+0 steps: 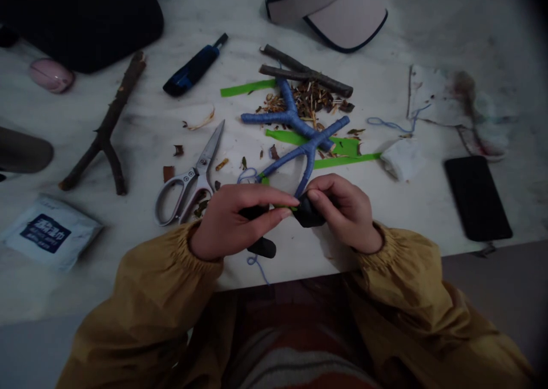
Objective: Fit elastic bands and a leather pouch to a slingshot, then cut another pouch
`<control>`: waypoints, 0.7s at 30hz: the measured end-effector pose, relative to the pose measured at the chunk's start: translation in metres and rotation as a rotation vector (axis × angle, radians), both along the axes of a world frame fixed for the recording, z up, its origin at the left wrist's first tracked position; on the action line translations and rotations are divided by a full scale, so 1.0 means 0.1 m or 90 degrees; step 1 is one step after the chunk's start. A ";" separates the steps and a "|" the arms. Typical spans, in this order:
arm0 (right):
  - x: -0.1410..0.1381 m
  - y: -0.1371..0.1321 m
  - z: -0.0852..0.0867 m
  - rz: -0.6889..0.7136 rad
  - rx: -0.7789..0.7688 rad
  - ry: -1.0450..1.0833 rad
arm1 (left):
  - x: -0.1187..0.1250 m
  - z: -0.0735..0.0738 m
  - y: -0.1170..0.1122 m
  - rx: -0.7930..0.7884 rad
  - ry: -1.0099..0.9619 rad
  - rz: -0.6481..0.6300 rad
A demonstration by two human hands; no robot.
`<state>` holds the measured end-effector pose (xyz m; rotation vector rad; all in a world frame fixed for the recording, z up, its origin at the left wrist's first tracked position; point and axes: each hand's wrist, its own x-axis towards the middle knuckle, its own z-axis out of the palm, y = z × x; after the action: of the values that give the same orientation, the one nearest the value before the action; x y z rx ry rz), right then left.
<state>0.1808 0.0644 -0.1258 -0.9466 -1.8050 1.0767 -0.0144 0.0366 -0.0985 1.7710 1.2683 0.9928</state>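
Observation:
My left hand [240, 215] is closed in a pinch, thumb and forefinger meeting on a thin green strip [293, 208]. Beside it, my right hand [345, 206] is closed on a black piece [309, 213] whose exact kind I cannot make out. Just above the fingertips lies a Y-shaped forked stick [309, 148] wrapped in blue cord, one prong reaching down to the black piece. A second blue-wrapped forked stick [291, 115] lies behind it. Under my left hand shows a black rounded handle [263, 247], its other parts hidden.
Scissors [191, 181], a bare forked branch [106, 129] and a blue utility knife [192, 69] lie left. Behind are cut sticks [306, 69], wood shavings [314, 99] and a visor [338, 12]. A phone [478, 198] lies right, a tissue pack [52, 232] left.

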 end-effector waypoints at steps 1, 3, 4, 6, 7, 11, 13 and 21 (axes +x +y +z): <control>-0.01 0.01 0.00 0.001 -0.025 0.006 | 0.00 0.00 0.00 -0.012 0.001 -0.005; -0.02 0.03 0.01 0.004 -0.081 0.022 | 0.00 0.01 0.01 -0.040 0.003 -0.004; -0.02 0.03 0.02 0.006 -0.108 0.032 | 0.00 0.02 0.01 -0.052 0.007 0.000; -0.03 0.05 0.02 0.010 -0.158 0.054 | 0.01 0.02 0.01 -0.064 0.015 0.014; -0.03 0.05 0.02 0.011 -0.185 0.064 | 0.01 0.02 0.01 -0.068 0.018 0.019; -0.04 0.07 -0.01 0.027 -0.302 0.100 | 0.02 0.02 0.02 -0.113 0.008 0.031; -0.04 0.09 -0.03 0.050 -0.364 0.123 | 0.03 0.02 0.02 -0.159 -0.018 0.034; 0.03 0.13 -0.10 0.064 -0.406 0.188 | 0.05 -0.01 0.08 -0.230 -0.091 0.127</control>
<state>0.1833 0.0775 -0.1357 -0.9901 -1.2904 1.8114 -0.0091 0.0444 -0.0998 1.2968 1.4480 0.9132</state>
